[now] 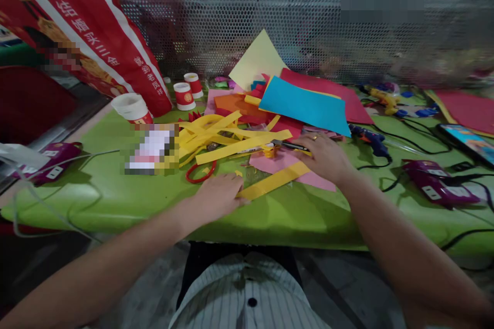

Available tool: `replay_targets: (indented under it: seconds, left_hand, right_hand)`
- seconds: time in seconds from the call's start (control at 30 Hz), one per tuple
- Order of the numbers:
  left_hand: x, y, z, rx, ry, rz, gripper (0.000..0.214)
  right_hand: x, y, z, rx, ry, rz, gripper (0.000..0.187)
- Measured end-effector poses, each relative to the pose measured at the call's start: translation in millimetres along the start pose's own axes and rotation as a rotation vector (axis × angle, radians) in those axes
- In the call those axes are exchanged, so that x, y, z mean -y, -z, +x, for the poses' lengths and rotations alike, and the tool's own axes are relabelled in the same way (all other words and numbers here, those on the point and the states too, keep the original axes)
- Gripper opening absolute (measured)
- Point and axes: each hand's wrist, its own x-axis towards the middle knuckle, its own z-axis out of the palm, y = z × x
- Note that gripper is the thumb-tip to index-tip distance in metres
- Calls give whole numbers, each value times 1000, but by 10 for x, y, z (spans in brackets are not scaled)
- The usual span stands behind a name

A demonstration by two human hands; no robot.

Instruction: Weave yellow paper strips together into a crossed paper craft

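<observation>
Striped shirt fabric sits nearest, softly rumpled, with a dark round button. Beyond it, the yellow paper strip lies slantwise near the front of the smooth green tabletop, between the person's hands. The left hand rests palm down, its fingers meeting the strip's near end; whether they pinch or merely press, one cannot tell. The right hand reaches over the far end, fingers stretched forward beside a slim pen; its grip is likewise unclear. The strip should prove almost weightless, bendable and quick to crease (card, perhaps, rather than thin paper), so its two ends look the best holds. Behind lie a matte pink sheet, a tangle of looser yellow strips and a glossy red loop.
</observation>
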Motion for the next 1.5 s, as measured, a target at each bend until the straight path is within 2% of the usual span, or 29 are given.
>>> replay_targets:
  seconds: [0.07,0.13,0.23,0.3,0.5,0.63,0.77,0.83,0.93,1.0,1.07,1.2,1.3,1.37,1.43,1.5]
  left_hand:
    - [-35,-10,-2,-9,13,40,38]
    - [-47,-24,7,-6,22,66,47]
    - [-27,-30,30,1,19,51,43]
    - [-7,-19,43,7,16,21,37]
    - [-24,27,72,43,-1,-11,22]
    - [-90,7,121,-35,-4,35,35]
    - [-128,-11,192,-51,2,97,36]
    - [-102,-4,220,-52,12,96,32]
    - [-9,39,251,-58,6,89,29]
    - [69,92,272,-72,12,100,30]
    - [147,162,305,-118,50,114,32]
    - [311,309,440,-255,136,110,33]
    - [458,378,597,-328,216,113,31]
    - [564,395,708,-383,293,117,31]
    - [666,399,803,-423,380,103,31]
    - [753,406,867,-451,453,76,31]
  right_hand:
    - [104,28,-34,124,173,88,31]
    - [196,47,-48,264,275,116,33]
    - [286,69,-27,436,281,89,29]
    - [317,90,1,504,272,94,25]
    - [385,179,57,558,282,150,11]
    - [406,177,104,490,225,179,12]
    - [359,90,145,430,152,259,17]
    - [320,42,133,420,121,305,32]
    - [276,-1,84,423,109,340,66]
    - [269,0,58,431,104,352,76]
    - [280,26,60,398,96,363,74]
    - [311,102,157,251,37,379,40]
    - [322,111,288,170,-33,356,29]
    - [351,86,375,5,-54,262,28]
    - [426,53,443,-228,-57,134,30]
    - [551,19,484,-354,23,50,31]
